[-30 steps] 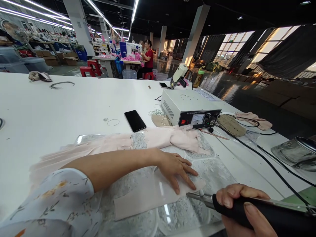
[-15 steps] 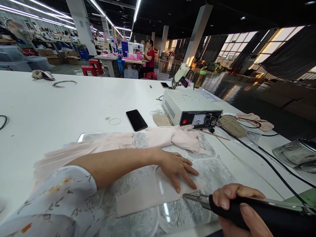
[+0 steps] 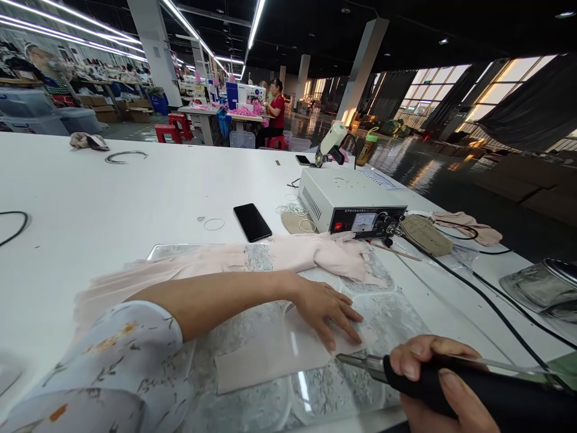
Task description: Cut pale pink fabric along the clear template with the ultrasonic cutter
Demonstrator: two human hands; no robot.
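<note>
My left hand (image 3: 327,310) lies flat with fingers spread on a pale pink fabric piece (image 3: 265,355), pressing it onto a clear glass plate (image 3: 396,319). My right hand (image 3: 433,382) is closed around the black handle of a cutting tool (image 3: 473,394). The tool's metal tip (image 3: 354,359) sits at the fabric's right edge, just below my left fingertips. More pink fabric (image 3: 306,252) lies bunched along the plate's far side.
A white control box (image 3: 349,201) with a dial stands behind the plate, black cables (image 3: 487,297) running from it. A black phone (image 3: 252,221), thin rings and a tan pad lie on the white table (image 3: 112,198). A person in red sits far back.
The tool's tip has edged slightly left toward my left fingertips. My left hand stays flat on the fabric. The view has shifted a little.
</note>
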